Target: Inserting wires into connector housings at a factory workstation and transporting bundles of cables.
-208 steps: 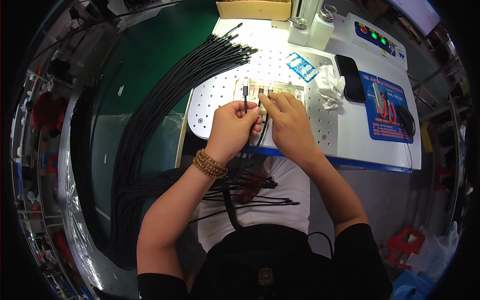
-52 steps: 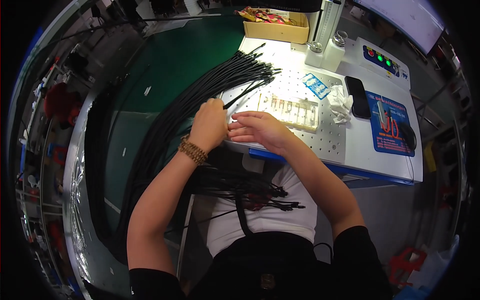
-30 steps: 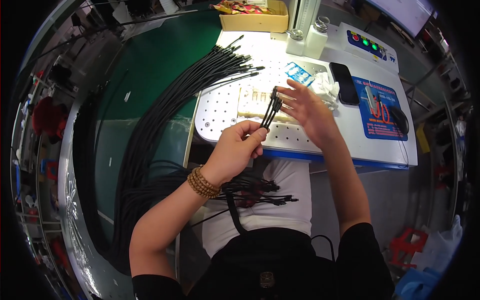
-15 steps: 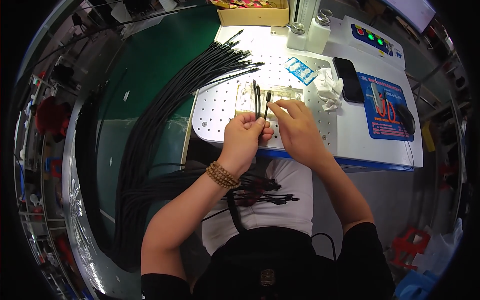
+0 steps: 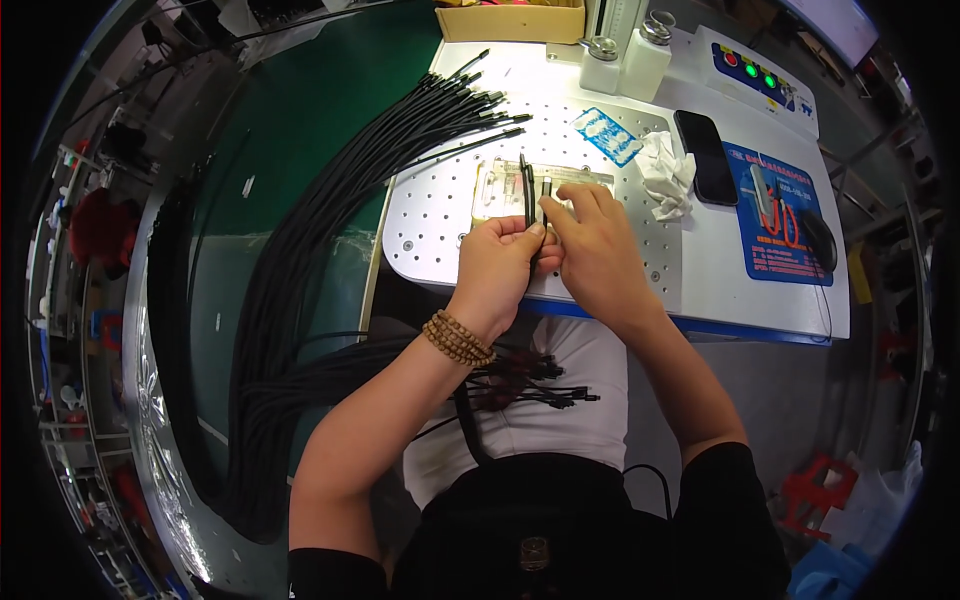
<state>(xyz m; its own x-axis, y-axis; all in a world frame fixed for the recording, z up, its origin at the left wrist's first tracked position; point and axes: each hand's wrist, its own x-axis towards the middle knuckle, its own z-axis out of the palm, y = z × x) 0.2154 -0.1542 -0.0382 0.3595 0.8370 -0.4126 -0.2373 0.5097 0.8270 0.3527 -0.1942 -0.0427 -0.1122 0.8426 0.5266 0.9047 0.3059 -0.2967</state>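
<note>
My left hand [image 5: 496, 268], a beaded bracelet at its wrist, is closed around a few black cables [image 5: 529, 195] whose ends point up and away from me. My right hand [image 5: 602, 248] has its thumb and fingertips pinched at one cable's plug [image 5: 546, 188], which shows a pale metal tip. Both hands nearly meet above the near side of a clear fixture block [image 5: 492, 190]. That block lies on a perforated metal plate [image 5: 425, 225] and is partly covered by the fingers.
A thick bundle of black cables [image 5: 330, 200] curves over the green mat from the left. More cable ends [image 5: 560, 395] lie across my lap. Rightward are a blue card [image 5: 607, 137], crumpled tissue [image 5: 665, 175], phone [image 5: 706, 158], mouse [image 5: 818, 240] and button box [image 5: 757, 80]. Dispenser bottles [image 5: 645, 68] stand behind.
The pinched plug now shows a pale metal tip where it looked all black before. Both hands have shifted slightly right in the picture, along with the whole bench view.
</note>
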